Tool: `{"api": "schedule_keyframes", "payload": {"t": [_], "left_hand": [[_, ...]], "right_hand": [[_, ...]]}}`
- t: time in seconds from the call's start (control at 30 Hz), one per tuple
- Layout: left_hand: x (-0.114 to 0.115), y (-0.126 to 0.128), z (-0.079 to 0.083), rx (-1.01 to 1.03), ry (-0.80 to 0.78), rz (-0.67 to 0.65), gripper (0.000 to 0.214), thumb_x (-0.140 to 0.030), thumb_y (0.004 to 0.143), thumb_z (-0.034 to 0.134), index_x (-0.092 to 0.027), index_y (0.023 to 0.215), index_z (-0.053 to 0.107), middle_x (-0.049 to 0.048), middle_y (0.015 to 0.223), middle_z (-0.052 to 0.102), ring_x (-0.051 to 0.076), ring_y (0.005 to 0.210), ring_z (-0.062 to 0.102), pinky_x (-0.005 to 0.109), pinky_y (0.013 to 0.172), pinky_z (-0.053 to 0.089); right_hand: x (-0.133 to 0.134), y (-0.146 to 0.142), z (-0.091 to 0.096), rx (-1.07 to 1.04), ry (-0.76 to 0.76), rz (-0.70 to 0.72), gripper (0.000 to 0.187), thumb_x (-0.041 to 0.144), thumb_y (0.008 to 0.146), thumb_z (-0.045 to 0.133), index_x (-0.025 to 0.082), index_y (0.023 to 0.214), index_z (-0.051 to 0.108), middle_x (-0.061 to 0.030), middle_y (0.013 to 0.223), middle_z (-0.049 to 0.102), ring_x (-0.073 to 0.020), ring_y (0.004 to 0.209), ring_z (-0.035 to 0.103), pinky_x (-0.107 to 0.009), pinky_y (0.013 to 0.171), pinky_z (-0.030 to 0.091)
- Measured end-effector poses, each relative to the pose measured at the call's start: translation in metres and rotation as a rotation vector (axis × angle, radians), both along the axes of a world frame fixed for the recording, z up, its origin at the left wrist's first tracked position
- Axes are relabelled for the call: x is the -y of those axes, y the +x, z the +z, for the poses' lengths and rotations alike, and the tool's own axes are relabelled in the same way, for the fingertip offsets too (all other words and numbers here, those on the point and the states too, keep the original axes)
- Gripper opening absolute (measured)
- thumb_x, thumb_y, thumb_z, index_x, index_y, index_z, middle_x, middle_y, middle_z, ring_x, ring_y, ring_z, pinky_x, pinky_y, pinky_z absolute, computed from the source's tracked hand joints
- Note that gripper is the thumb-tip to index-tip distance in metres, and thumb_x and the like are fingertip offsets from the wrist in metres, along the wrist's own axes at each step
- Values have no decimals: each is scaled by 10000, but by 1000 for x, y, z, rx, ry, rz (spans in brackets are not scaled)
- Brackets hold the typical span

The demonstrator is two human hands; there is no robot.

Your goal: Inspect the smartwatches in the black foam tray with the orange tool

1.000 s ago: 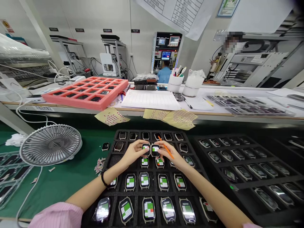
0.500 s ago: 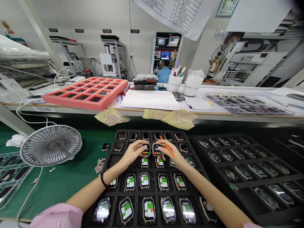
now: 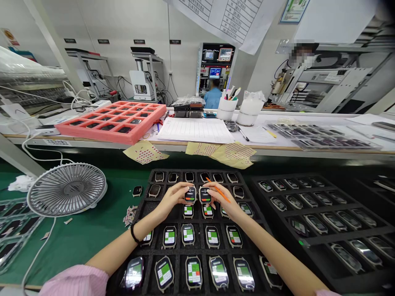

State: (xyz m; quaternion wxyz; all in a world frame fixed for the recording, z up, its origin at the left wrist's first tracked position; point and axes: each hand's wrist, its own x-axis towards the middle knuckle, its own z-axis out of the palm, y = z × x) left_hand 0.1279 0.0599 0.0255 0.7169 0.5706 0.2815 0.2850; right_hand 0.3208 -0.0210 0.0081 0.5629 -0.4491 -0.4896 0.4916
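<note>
My left hand [image 3: 176,196] is closed on a smartwatch [image 3: 190,195] without a strap, its thumb at the lit screen's upper edge. Beside it, my right hand [image 3: 219,197] grips a second smartwatch [image 3: 205,195] and also carries an orange pen [image 3: 219,190] slanting across the fingers. Both lit screens show dark menus with an orange bar near the bottom. The two watches are held side by side, slightly apart, above a black foam tray [image 3: 180,218]. In the tray's compartments lie several more watches, the nearer ones lit green and white, the far rows dark.
Right of the tray stands another black foam tray [image 3: 286,213] of watches. A grey fan [image 3: 66,189] and one loose watch [image 3: 137,190] are on the green mat at left. The shelf ahead bears a pink foam tray [image 3: 135,133] and papers [image 3: 196,129]. A person in blue [image 3: 212,98] is beyond.
Both watch screens have changed slightly, with less green at the bottom and orange remaining. The hands have barely moved.
</note>
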Motion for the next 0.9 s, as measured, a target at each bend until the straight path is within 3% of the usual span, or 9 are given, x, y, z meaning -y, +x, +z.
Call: {"api": "schedule_keyframes", "payload": {"t": [0.2, 0.67, 0.9], "left_hand": [[-1, 2, -7, -1, 57, 5, 387, -389, 738, 693, -169, 1049, 621, 87, 1087, 639, 233, 972, 609, 343, 744, 571], [-8, 2, -20, -32, 176, 23, 479, -292, 639, 778, -165, 1052, 572, 80, 1031, 641, 190, 846, 638, 345, 741, 559], [-4, 2, -11, -20, 119, 27, 385, -410, 786, 637, -186, 1096, 590, 86, 1102, 632, 230, 1010, 598, 342, 762, 576]], "right_hand": [[-1, -1, -1, 27, -1, -7, 266, 398, 832, 594, 203, 1012, 580, -1, 778, 587, -118, 554, 612, -219, 431, 420], [-6, -4, -6, 50, 0, 52, 370, 336, 753, 694, 232, 1057, 512, -18, 884, 579, -132, 658, 617, -204, 437, 433], [-4, -3, -5, 62, -9, 46, 366, 326, 759, 694, 235, 1067, 518, -34, 948, 590, -141, 693, 634, -209, 448, 450]]}}
